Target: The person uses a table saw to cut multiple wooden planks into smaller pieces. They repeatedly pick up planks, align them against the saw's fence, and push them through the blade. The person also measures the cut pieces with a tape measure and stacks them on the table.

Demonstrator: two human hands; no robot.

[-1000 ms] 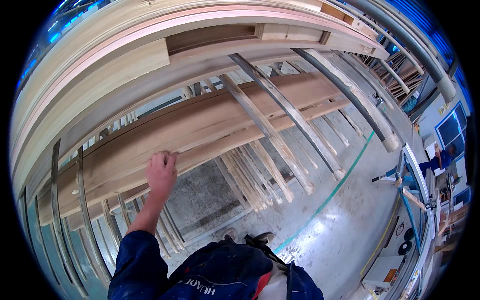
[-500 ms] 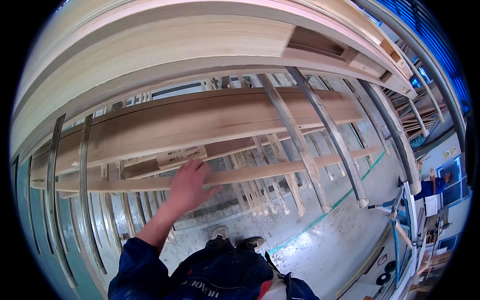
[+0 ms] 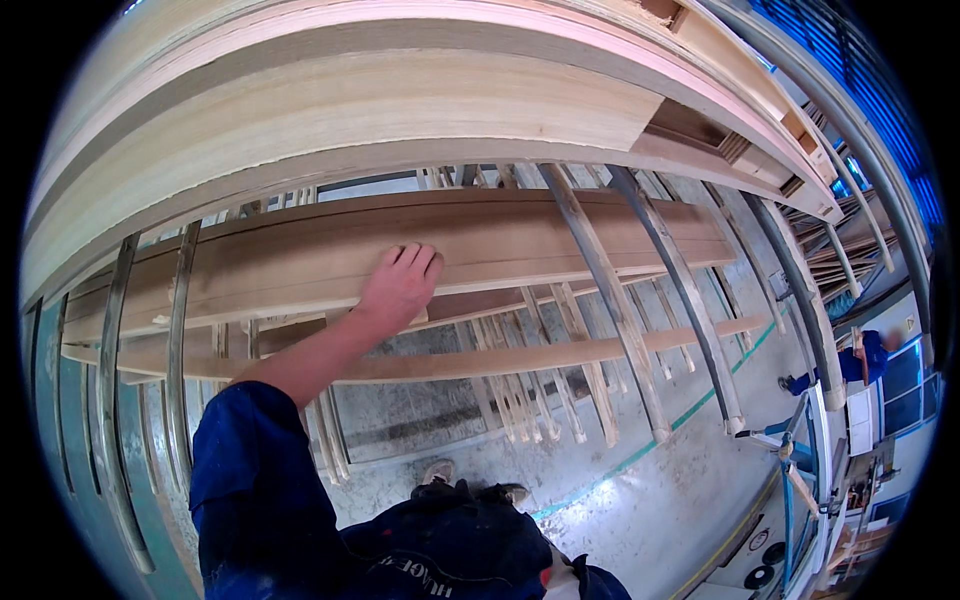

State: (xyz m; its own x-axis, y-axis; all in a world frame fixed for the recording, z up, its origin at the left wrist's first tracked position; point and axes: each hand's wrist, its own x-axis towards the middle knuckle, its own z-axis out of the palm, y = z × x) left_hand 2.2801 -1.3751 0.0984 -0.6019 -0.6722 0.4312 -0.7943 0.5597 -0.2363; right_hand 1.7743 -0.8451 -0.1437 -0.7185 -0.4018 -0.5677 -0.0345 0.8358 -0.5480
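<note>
My left hand (image 3: 402,285) reaches across the front edge of a long brown wooden board (image 3: 500,235) lying on the rack's bars. Its fingers are bent and pressed on the board's upper face; the thumb and fingertips are hidden. Lines along the board suggest stacked pieces, but I cannot tell how many. Nearer to me and lower runs a narrow wooden strip (image 3: 530,358), under my left forearm. My right hand is out of the picture.
Long pale wooden frames (image 3: 350,100) lie on the level above. Metal bars (image 3: 600,270) jut toward me. A green line (image 3: 640,455) crosses the floor. A person in blue (image 3: 862,360) stands at the far right, near a metal-framed stand (image 3: 800,450).
My left hand has moved up and away from me, from above the narrow strip near a marked wooden piece onto the brown board. Its fingers, spread before, are now bent.
</note>
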